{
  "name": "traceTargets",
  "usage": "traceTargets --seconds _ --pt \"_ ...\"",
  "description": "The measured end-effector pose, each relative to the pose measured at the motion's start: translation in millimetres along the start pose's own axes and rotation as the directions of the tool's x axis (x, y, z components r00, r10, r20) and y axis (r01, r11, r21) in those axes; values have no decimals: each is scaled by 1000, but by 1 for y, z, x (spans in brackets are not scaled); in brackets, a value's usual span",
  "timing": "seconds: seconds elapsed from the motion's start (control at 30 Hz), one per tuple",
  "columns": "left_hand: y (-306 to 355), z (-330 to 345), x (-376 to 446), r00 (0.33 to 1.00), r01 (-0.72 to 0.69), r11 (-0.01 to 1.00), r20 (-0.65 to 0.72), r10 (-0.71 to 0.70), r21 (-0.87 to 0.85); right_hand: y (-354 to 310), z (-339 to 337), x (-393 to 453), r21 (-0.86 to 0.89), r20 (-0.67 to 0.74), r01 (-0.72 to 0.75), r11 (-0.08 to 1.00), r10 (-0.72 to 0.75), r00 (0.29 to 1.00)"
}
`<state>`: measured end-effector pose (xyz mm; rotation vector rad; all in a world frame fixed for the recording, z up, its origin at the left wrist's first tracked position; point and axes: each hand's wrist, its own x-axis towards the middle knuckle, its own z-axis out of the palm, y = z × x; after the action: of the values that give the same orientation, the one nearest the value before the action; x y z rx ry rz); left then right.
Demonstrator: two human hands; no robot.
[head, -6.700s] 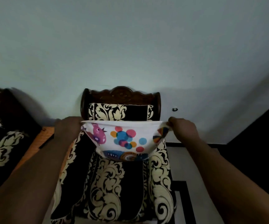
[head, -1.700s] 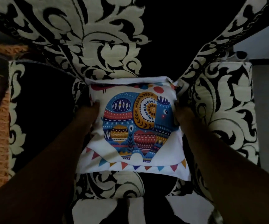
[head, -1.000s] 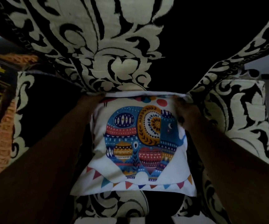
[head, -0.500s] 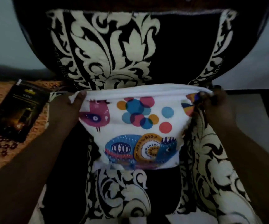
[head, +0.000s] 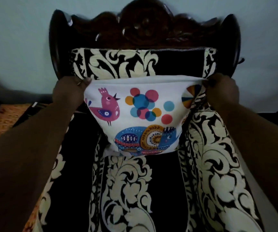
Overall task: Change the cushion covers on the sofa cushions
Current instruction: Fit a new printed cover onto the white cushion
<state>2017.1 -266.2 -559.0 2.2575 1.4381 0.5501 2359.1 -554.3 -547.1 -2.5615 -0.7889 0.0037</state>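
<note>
A white cushion cover [head: 134, 118], printed with a pink bird, coloured dots and a blue elephant, hangs in the air above the armchair seat. My left hand [head: 68, 92] grips its top left corner. My right hand [head: 220, 91] pinches the top right corner. The top edge is pulled taut between both hands. The lower part bulges, as if the cushion sits inside, though the cushion itself is hidden.
The armchair [head: 126, 190] has black-and-cream floral upholstery and a dark carved wooden backrest [head: 145, 25] against a pale wall. An orange-brown surface [head: 4, 118] with a dark packet lies to the left. Grey floor shows at the lower right.
The cover lay flat on the seat with my hands at its sides. Both hands moved to its top corners and lifted it, so it now hangs higher in front of the backrest.
</note>
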Motion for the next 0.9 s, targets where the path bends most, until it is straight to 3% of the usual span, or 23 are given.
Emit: traceTargets --seconds 0.37,0.5,0.6,0.77,0.9 --pt "8 24 22 992 127 991 -15 -128 -42 0 18 23 9 11 35 999 -35 999" --pt "18 27 30 995 86 996 -54 -87 -14 7 29 20 47 -54 29 999 -26 998" --pt "12 30 35 995 77 997 -63 -78 -16 15 40 15 82 -11 3 997 -2 1000" --pt "3 34 28 992 54 996 -109 -62 -74 11 42 7 243 -43 -93 965 107 993" --pt "-1 37 3 959 121 945 -208 -190 -305 6 51 -24 535 -61 -163 829 230 971"
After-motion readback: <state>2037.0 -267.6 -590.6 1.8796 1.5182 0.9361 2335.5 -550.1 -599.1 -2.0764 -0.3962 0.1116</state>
